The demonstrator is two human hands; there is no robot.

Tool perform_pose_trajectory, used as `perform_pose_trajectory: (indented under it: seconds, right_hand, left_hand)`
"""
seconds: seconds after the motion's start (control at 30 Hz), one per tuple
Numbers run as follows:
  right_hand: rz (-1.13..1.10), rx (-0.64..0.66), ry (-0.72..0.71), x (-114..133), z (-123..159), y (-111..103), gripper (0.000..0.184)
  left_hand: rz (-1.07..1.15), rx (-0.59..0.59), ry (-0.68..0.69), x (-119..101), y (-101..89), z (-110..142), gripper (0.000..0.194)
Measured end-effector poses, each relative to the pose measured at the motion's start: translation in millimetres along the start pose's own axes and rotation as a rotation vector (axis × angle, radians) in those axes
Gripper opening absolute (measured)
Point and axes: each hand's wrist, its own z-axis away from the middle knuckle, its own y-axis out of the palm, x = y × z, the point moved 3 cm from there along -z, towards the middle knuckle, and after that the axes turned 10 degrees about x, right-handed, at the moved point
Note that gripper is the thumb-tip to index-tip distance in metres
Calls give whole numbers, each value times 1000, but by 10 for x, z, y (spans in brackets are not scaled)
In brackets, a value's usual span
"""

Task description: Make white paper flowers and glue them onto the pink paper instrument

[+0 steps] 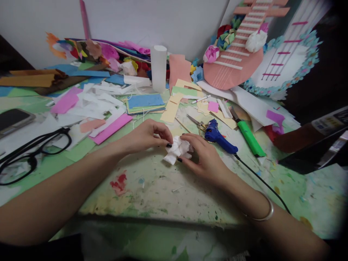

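A small white paper flower (176,148) with crumpled petals is held between my two hands just above the paint-stained board (157,192). My left hand (149,136) pinches its upper left side with thumb and forefinger. From the right, my right hand (205,156) grips it, thumb low and fingers over the top. Part of the flower is hidden behind the right fingers. Close beyond the right hand lie a blue glue gun (219,137) with a black cord, scissors (196,121) and a thin wooden stick (182,124).
A green utility knife (250,137) lies at right, before a dark box (318,141). Black glasses (35,152) and a phone (15,121) are at left, near white paper scraps (92,99). Behind stand a white roll (158,69) and a pink paper guitar (233,69).
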Motion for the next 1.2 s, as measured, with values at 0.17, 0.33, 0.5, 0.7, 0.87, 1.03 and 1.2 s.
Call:
perform_pose_trajectory:
  seconds: [0.17, 0.33, 0.5, 0.7, 0.87, 1.03, 1.2]
  right_hand:
    - [9, -27, -8, 35, 10, -14, 41]
    - [121, -256, 72, 27, 111, -355, 25]
    - [465, -253, 553, -322, 256, -716, 41]
    - [525, 158, 762, -542, 227, -564, 35]
    - [516, 90, 711, -579, 152, -532, 25]
    - [481, 74, 718, -628, 139, -585, 24]
    - [467, -117, 773, -550, 174, -734, 19]
  left_hand:
    - [-23, 0, 27, 15, 7, -6, 8]
    - [24, 28, -31, 44, 15, -14, 8]
    - [74, 27, -127, 47, 21, -16, 8]
    - [126, 23, -145, 18, 13, -10, 6]
    - [187, 60, -137, -1, 32, 4, 7]
    - [209, 80, -116, -17, 56, 9, 7]
    - [208, 104, -81, -11, 80, 6, 9]
